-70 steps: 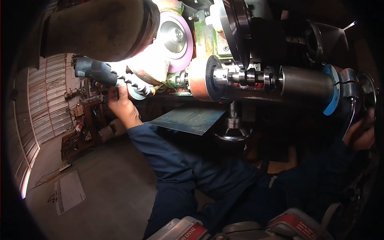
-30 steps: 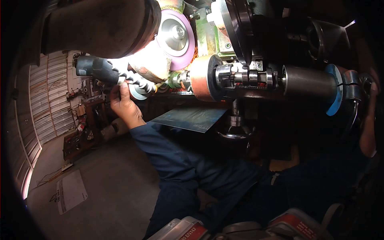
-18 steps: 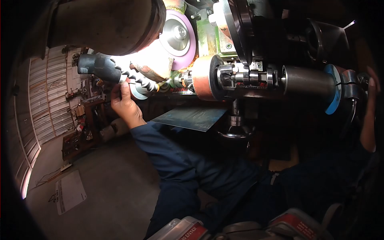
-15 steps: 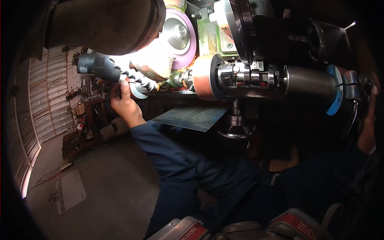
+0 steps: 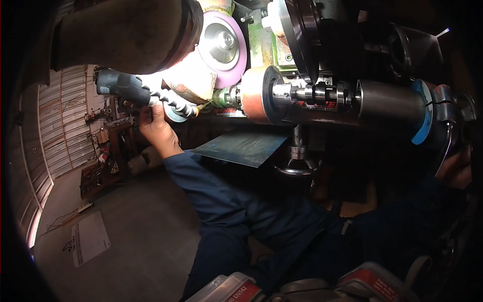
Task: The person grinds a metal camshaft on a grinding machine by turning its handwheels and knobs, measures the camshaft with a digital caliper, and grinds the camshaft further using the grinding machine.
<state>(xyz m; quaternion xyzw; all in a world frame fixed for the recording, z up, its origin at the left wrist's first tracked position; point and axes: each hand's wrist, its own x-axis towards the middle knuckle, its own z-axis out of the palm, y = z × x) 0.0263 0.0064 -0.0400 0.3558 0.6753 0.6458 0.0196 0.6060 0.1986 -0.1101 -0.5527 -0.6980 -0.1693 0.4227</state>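
My left hand [image 5: 161, 131] is closed, thumb raised against a small white piece [image 5: 153, 101] under a black cylindrical fitting [image 5: 119, 86]. What its fingers grip behind is hidden. A grey segmented hose [image 5: 173, 102] runs from the fitting towards a camshaft [image 5: 322, 94] mounted level in the machine. A pink grinding wheel [image 5: 237, 48] stands behind the camshaft's left part. My right hand [image 5: 455, 171], in deep shadow, is below a handwheel [image 5: 468, 106] and near the lower end of a metal lever [image 5: 447, 143]. Its grip cannot be made out.
An orange-brown drum [image 5: 255, 95] surrounds the shaft line. A flat dark plate [image 5: 241, 146] juts out above my left sleeve, beside a chrome handwheel [image 5: 298, 167]. A large dark cylinder [image 5: 121, 32] hangs at upper left. A cluttered bench [image 5: 118, 156] stands farther left.
My right hand has moved down from beside the right handwheel to below it. The camshaft's lobes look turned. My left hand has stayed in place.
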